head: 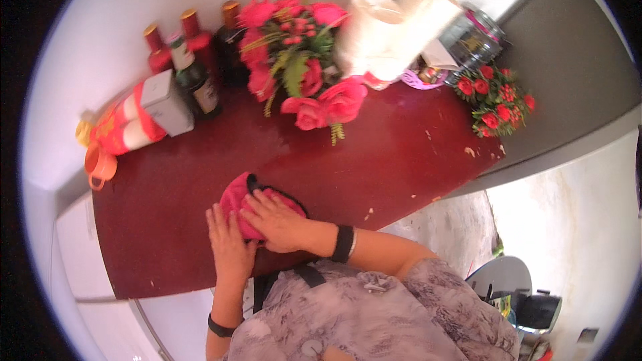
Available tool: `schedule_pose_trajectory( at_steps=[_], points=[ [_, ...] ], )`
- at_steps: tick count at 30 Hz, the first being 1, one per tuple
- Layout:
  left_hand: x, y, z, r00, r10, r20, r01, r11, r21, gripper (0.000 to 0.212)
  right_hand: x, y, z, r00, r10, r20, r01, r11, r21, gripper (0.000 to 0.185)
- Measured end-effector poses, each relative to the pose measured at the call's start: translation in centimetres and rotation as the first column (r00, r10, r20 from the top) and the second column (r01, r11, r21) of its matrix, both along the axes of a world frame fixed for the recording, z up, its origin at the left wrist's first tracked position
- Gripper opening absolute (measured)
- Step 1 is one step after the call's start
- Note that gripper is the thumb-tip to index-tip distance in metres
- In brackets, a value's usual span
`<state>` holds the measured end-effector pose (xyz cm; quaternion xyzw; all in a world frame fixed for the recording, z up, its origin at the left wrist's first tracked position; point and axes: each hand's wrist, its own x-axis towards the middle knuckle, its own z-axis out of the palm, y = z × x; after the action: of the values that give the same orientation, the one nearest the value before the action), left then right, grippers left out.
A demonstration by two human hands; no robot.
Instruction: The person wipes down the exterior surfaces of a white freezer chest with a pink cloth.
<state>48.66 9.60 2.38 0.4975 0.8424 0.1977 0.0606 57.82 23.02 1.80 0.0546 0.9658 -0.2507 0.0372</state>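
A pinkish-red cloth item with black trim (234,194) lies in a small bundle on the dark red tabletop (200,160). Whether it is a cap, a pouch or something else cannot be told. My right hand (276,223) rests palm down across its top, fingers extended. At its left edge, my left hand (228,240) lies with fingers stretched forward and the thumb near the lower edge. Both hands touch the cloth and cover much of it. Black bands circle both wrists.
Artificial roses (306,70), a green glass bottle (198,80), red bottles (200,42) and a white box (166,103) stand along the wall. An orange mug (102,164) is at left. Paper rolls (371,35), a glass jar (474,40) and smaller flowers (494,100) occupy the right.
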Motion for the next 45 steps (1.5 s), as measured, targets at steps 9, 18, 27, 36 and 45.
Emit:
schedule_pose_trajectory(
  at_steps=[9,18,27,36,45],
  points=[
    [2.7,1.4,-1.9,0.989,-0.042,0.142,0.057,0.993,-0.102,0.077,3.8,1.8,-1.6,0.996,0.019,-0.092,-0.008,0.992,0.125,0.064],
    [11.8,14.8,-1.8,0.943,-0.307,0.125,0.329,0.914,-0.236,0.078,16.0,11.2,-1.6,0.969,-0.234,-0.081,0.242,0.963,0.118,0.060],
    [21.3,29.8,-3.8,0.719,-0.693,0.049,0.678,0.684,-0.270,0.078,28.1,19.2,-2.6,0.749,-0.636,-0.184,0.658,0.746,0.103,0.056],
    [29.0,33.2,-4.4,0.627,-0.774,-0.090,0.765,0.633,-0.116,0.074,34.0,18.8,-1.9,0.506,-0.840,-0.194,0.862,0.489,0.131,0.057],
    [27.8,27.8,-3.9,0.661,-0.750,-0.036,0.751,0.660,0.031,0.072,32.5,14.2,-1.5,0.486,-0.858,-0.166,0.872,0.466,0.148,0.062]
  ],
)
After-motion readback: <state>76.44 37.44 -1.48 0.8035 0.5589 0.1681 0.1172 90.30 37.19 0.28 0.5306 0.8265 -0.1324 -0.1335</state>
